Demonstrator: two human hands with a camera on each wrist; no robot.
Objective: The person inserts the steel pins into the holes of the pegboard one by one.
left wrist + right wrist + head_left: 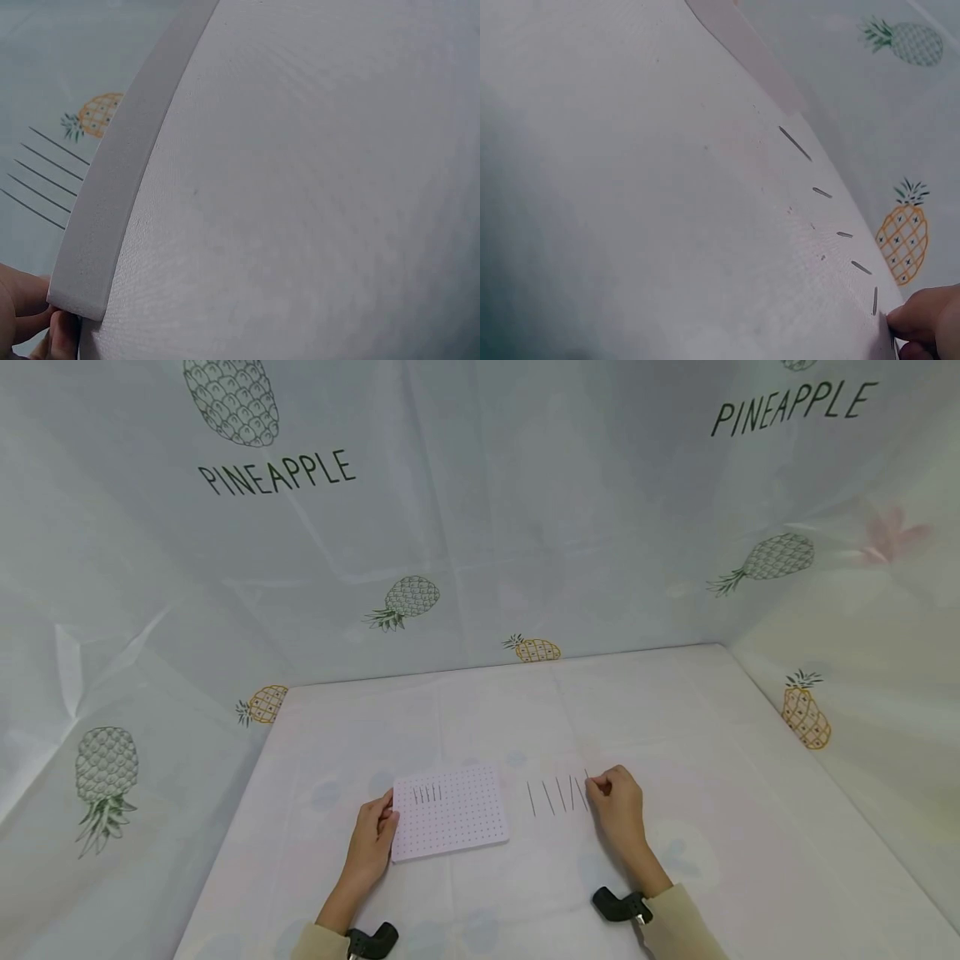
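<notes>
A white pegboard (457, 827) with rows of small holes lies on the table, slightly turned. My left hand (371, 839) grips its left edge, fingers and thumb on the rim. Several thin dark needles (427, 794) stand in the board's upper left part; in the left wrist view similar needles stick out past the board's edge (97, 240). To the right of the board, several loose needles (560, 793) lie spaced in a row. At the row's right end my right hand (618, 802) pinches the top part of one needle (587, 773) between thumb and fingers, close to the tabletop.
The table (487, 718) wears a pale printed cloth. Behind and beside it hang white curtains (487, 527) with pineapple prints. Both wrists carry black camera mounts (617, 906), and the sleeves are beige.
</notes>
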